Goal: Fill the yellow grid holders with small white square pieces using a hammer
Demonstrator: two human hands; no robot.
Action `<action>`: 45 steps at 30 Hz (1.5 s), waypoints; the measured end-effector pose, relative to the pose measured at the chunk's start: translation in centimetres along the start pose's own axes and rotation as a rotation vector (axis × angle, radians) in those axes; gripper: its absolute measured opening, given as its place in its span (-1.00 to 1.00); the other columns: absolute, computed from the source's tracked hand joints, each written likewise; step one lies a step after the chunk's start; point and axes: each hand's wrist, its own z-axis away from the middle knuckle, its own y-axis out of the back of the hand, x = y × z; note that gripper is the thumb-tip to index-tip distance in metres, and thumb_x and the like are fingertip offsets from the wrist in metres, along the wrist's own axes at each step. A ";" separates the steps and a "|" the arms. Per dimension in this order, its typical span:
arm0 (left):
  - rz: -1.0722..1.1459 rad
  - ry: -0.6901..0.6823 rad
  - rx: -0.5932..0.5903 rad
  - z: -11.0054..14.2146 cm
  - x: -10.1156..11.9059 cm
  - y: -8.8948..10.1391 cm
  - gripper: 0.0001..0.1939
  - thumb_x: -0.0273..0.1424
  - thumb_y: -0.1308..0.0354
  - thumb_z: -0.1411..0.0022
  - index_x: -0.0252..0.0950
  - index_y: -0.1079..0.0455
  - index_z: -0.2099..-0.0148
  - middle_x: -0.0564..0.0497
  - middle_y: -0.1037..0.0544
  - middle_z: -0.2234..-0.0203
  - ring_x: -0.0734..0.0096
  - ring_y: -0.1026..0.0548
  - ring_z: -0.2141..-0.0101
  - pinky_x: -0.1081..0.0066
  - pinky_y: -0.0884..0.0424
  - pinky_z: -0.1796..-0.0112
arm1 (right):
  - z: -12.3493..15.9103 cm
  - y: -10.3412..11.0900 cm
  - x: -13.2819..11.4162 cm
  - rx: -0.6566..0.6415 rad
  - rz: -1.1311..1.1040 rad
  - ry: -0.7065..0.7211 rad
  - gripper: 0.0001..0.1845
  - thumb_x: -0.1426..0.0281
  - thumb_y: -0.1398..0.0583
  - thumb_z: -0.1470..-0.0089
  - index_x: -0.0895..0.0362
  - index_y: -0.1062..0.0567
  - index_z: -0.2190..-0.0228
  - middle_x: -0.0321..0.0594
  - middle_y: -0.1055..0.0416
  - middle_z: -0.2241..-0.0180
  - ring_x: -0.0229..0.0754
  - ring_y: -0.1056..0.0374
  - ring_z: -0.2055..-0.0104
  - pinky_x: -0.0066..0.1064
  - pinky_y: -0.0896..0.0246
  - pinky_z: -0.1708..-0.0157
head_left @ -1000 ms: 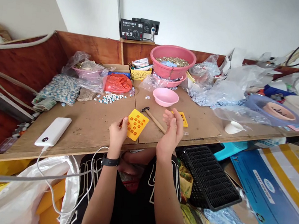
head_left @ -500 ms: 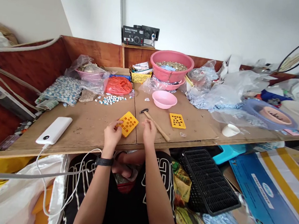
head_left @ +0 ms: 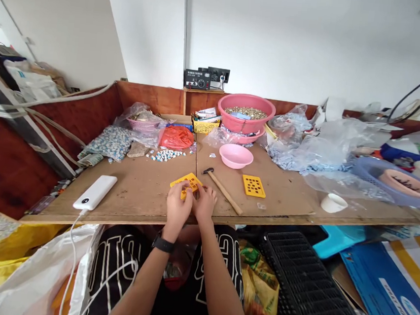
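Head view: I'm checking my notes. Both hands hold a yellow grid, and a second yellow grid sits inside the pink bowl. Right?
No: the head view shows the second yellow grid on the wooden bench, not inside the pink bowl.

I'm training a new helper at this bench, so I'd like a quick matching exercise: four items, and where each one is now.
Items:
1. White power bank
2. Wooden-handled hammer
3. Small pink bowl
4. Yellow grid plate

Places:
A. Held by the left hand and right hand
B. On the wooden bench top, left of both hands
C. Just in front of the large pink basin
D. Lying diagonally, just beyond the right hand

Pairs: 1-B, 2-D, 3-C, 4-A
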 end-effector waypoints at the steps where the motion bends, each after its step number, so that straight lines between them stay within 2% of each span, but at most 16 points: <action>1: 0.057 0.039 -0.021 -0.7 0.0 -0.5 -0.65 -0.19 -0.11 -0.56 -0.23 -0.64 -0.12 -0.18 -0.77 0.03 0.05 -0.72 0.01 0.13 -0.62 -0.11 | 0.1 0.0 0.0 0.008 0.005 0.001 -0.48 0.08 -0.28 -0.47 0.03 -0.66 -0.30 0.10 -0.53 -0.30 0.27 -0.35 -0.32 0.00 -0.18 -0.26; 4: 0.057 0.190 -0.059 -5.2 -1.7 -1.6 -0.59 -0.15 -0.05 -0.57 -0.27 -0.67 -0.01 -0.17 -0.79 0.15 0.12 -0.75 0.13 0.28 -0.62 0.05 | 0.3 -0.1 0.1 0.049 0.016 0.008 -0.46 0.01 -0.34 -0.41 0.11 -0.65 -0.20 0.17 -0.50 -0.27 0.31 -0.33 -0.31 0.01 -0.18 -0.25; 6: -0.135 0.294 -0.115 -9.4 -3.8 -1.4 -0.59 -0.20 -0.04 -0.57 -0.28 -0.69 0.08 -0.20 -0.80 0.15 0.08 -0.76 0.10 0.30 -0.60 0.05 | 0.3 -0.2 0.0 0.085 0.021 -0.011 -0.44 -0.05 -0.38 -0.35 0.14 -0.63 -0.08 0.21 -0.49 -0.25 0.34 -0.33 -0.30 0.02 -0.17 -0.25; 7: -0.266 0.340 -0.134 -11.4 -5.0 -1.0 -0.60 -0.20 -0.06 -0.56 -0.26 -0.71 0.05 -0.21 -0.81 0.11 0.04 -0.76 0.05 0.29 -0.59 0.03 | 0.3 -0.2 0.0 0.096 0.024 -0.025 -0.44 -0.07 -0.39 -0.32 0.14 -0.61 -0.04 0.22 -0.50 -0.22 0.35 -0.33 -0.28 0.03 -0.18 -0.24; 10: -0.404 0.445 -0.101 -16.4 -8.7 1.0 -0.65 -0.29 -0.17 -0.47 -0.33 -0.72 -0.05 -0.40 -0.78 0.01 -0.24 -0.74 -0.05 0.09 -0.59 -0.03 | 0.0 -0.3 -0.3 0.088 0.029 -0.052 -0.47 -0.07 -0.42 -0.28 0.12 -0.58 0.04 0.17 -0.56 -0.10 0.36 -0.38 -0.23 0.04 -0.21 -0.20; 13: -0.485 0.486 -0.099 -19.4 -11.5 2.9 -0.65 -0.33 -0.22 -0.41 -0.36 -0.72 -0.07 -0.50 -0.75 0.00 -0.34 -0.72 -0.05 0.00 -0.58 -0.05 | -0.3 -0.4 -0.4 0.070 0.016 -0.061 -0.48 -0.07 -0.43 -0.27 0.10 -0.58 0.06 0.12 -0.58 -0.06 0.38 -0.40 -0.22 0.07 -0.21 -0.20; 16: -0.531 0.453 -0.136 -21.2 -13.4 3.6 -0.62 -0.28 -0.20 -0.47 -0.33 -0.71 -0.14 -0.46 -0.74 -0.07 -0.30 -0.70 -0.09 0.01 -0.57 -0.09 | -0.5 -0.5 -0.3 0.062 0.004 -0.060 -0.47 -0.09 -0.43 -0.26 0.08 -0.58 0.06 0.12 -0.59 -0.07 0.40 -0.38 -0.25 0.09 -0.19 -0.23; 21: -0.551 0.379 -0.244 -23.0 -15.0 2.9 -0.67 -0.21 -0.25 -0.47 -0.28 -0.72 -0.08 -0.32 -0.77 -0.03 -0.16 -0.69 -0.09 0.14 -0.55 -0.09 | -0.5 -0.6 -0.3 0.068 0.019 -0.058 -0.49 -0.07 -0.41 -0.29 0.08 -0.57 0.05 0.12 -0.61 -0.09 0.40 -0.39 -0.26 0.08 -0.18 -0.22; 26: -0.600 0.295 -0.289 -24.0 -15.6 1.5 -0.71 -0.21 -0.27 -0.44 -0.23 -0.71 -0.02 -0.27 -0.77 -0.02 -0.13 -0.69 -0.07 0.18 -0.56 -0.06 | -0.5 -0.7 -0.3 0.063 0.008 -0.051 -0.50 -0.06 -0.44 -0.27 0.07 -0.57 0.05 0.11 -0.61 -0.10 0.40 -0.40 -0.25 0.10 -0.18 -0.22; 29: -0.614 0.289 -0.354 -24.3 -15.9 0.9 -0.77 -0.27 -0.30 -0.38 -0.23 -0.70 0.03 -0.25 -0.77 0.00 -0.09 -0.71 -0.03 0.20 -0.56 -0.03 | -0.5 -0.7 -0.3 0.069 0.000 -0.056 -0.52 -0.05 -0.44 -0.28 0.06 -0.56 0.07 0.11 -0.62 -0.10 0.38 -0.40 -0.25 0.10 -0.17 -0.24; 32: -0.593 0.293 -0.372 -24.4 -16.3 0.5 -0.77 -0.29 -0.34 -0.32 -0.23 -0.67 0.02 -0.20 -0.78 0.00 -0.02 -0.72 0.00 0.26 -0.56 0.00 | -0.6 -0.6 -0.4 0.075 -0.012 -0.065 -0.52 -0.04 -0.45 -0.27 0.06 -0.56 0.06 0.08 -0.61 -0.09 0.36 -0.39 -0.26 0.10 -0.16 -0.26; 35: -0.587 0.289 -0.367 -24.3 -16.7 0.4 -0.75 -0.24 -0.35 -0.32 -0.21 -0.67 0.01 -0.16 -0.79 0.02 -0.01 -0.72 0.01 0.28 -0.56 0.04 | -0.6 -0.5 -0.5 0.079 -0.023 -0.073 -0.52 -0.03 -0.47 -0.23 0.06 -0.57 0.08 0.05 -0.62 -0.08 0.33 -0.39 -0.25 0.06 -0.18 -0.24; 39: -0.589 0.232 -0.419 -23.6 -17.2 0.3 -0.71 -0.13 -0.30 -0.38 -0.16 -0.69 0.01 -0.11 -0.80 0.04 -0.01 -0.72 0.04 0.29 -0.54 0.11 | -0.7 -0.4 -0.6 0.087 -0.028 -0.079 -0.53 -0.01 -0.48 -0.21 0.06 -0.58 0.09 0.03 -0.62 -0.08 0.31 -0.40 -0.23 0.03 -0.19 -0.22; 45: -0.506 0.125 -0.404 -21.6 -17.8 0.6 -0.73 -0.14 -0.22 -0.45 -0.13 -0.67 0.02 -0.04 -0.81 0.04 0.08 -0.72 0.03 0.33 -0.51 0.14 | -0.7 -0.6 -0.4 0.091 -0.031 -0.072 -0.55 0.01 -0.47 -0.23 0.06 -0.58 0.08 0.03 -0.63 -0.06 0.30 -0.41 -0.22 0.02 -0.17 -0.22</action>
